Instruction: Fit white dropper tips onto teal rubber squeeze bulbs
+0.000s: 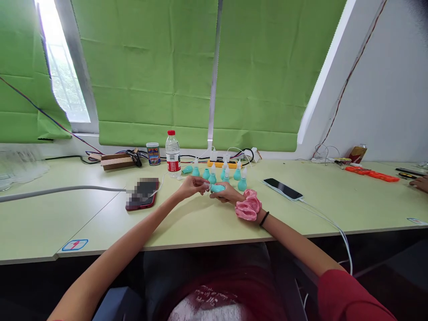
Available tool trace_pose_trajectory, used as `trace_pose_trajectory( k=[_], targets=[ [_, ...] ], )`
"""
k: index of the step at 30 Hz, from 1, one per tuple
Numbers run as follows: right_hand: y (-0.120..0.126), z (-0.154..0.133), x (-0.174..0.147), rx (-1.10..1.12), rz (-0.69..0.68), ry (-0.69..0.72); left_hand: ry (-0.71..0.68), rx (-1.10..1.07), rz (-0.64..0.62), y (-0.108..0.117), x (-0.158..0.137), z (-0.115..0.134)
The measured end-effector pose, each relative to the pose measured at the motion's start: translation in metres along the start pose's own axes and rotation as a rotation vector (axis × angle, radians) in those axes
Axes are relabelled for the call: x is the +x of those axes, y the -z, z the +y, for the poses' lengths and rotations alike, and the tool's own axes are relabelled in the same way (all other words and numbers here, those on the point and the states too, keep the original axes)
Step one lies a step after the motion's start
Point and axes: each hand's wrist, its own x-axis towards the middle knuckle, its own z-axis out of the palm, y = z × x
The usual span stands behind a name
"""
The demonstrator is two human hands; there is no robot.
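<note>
A teal nasal aspirator bulb lies sideways in my right hand, whose fingers are wrapped round it. My left hand pinches the clear tip at the bulb's left end; whether the tip is fully seated, I cannot tell. Just beyond my hands stand several teal aspirators with clear tips, one of them nearest my right wrist. Among them is a bulb with no tip showing, and another teal bulb lies on its side at the left.
Left of my hands are a dark phone and a red-capped bottle; a can stands behind. A white-edged phone with cable lies right. A power strip runs behind the aspirators. Another person's hand rests far right.
</note>
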Motion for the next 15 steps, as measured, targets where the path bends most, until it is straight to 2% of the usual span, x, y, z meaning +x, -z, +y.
trace_pose_trajectory(
  k=[3, 6, 8, 10, 12, 15],
  targets=[
    [0.000, -0.009, -0.002, 0.119, 0.042, 0.027, -0.042, 0.106, 0.099, 0.003, 0.003, -0.003],
    [-0.001, -0.009, -0.002, 0.212, 0.173, 0.015, -0.097, 0.525, 0.225, 0.009, 0.003, -0.014],
    [-0.002, -0.005, 0.000, 0.177, 0.251, -0.060, -0.134, 0.852, 0.193, 0.013, 0.001, -0.023],
    [-0.002, -0.001, 0.003, 0.130, 0.269, -0.103, -0.104, 1.046, 0.106, 0.013, -0.002, -0.030],
    [-0.003, 0.002, 0.006, 0.120, 0.248, -0.080, -0.061, 1.141, 0.039, 0.011, -0.005, -0.033],
    [-0.003, 0.006, 0.010, 0.106, 0.271, -0.039, -0.099, 1.205, 0.023, 0.004, -0.007, -0.031]
  ],
)
